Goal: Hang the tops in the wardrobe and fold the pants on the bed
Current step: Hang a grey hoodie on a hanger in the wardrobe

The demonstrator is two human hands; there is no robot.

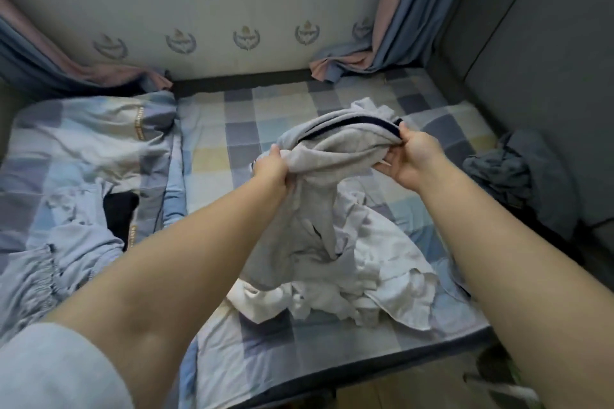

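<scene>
Two hands hold a grey garment (332,156) up over the bed (212,143): the left hand (272,169) grips one end of its dark-trimmed band, the right hand (410,159) pinches the other, fingers curled into the cloth. The rest droops onto a white pile (375,282) below. It looks soft, light and floppy, so it will likely sag wherever unsupported; holding the band at both corners seems the sensible grip. Whether it is a top or pants, I cannot tell.
</scene>
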